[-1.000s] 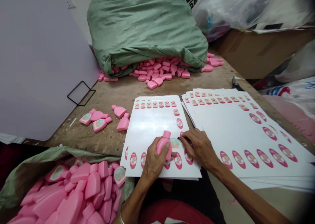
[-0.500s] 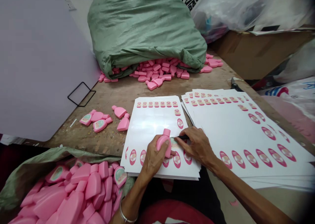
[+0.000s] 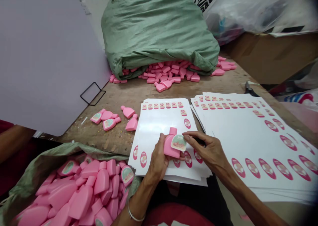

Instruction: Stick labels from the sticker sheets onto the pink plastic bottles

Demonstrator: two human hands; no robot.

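Note:
My left hand (image 3: 157, 164) is closed around a small pink plastic bottle (image 3: 169, 149), its cap pointing away from me. Between thumb and finger, my right hand (image 3: 211, 150) pinches the edge of a pale green and cream sticker (image 3: 179, 142). That sticker overlaps the bottle's front face; whether it is stuck down I cannot tell. A thin black tool (image 3: 200, 141) also sits in my right hand, its tip hidden. Beneath both hands lies a stack of white sticker sheets (image 3: 159, 125) with pink oval and small labels along the edges.
More sticker sheets (image 3: 236, 130) lie to the right. Loose pink bottles (image 3: 128, 112) rest at left, some labelled. An open sack (image 3: 81, 148) of bottles stands front left. Behind, a green sack (image 3: 159, 30) spills bottles. A black wire stand (image 3: 92, 93) and another person's arm (image 3: 15, 141) are at left.
The sticker has come up off the sheet in my right hand and is now over the bottle's front. My left hand has turned the bottle slightly. The view has shifted a little left.

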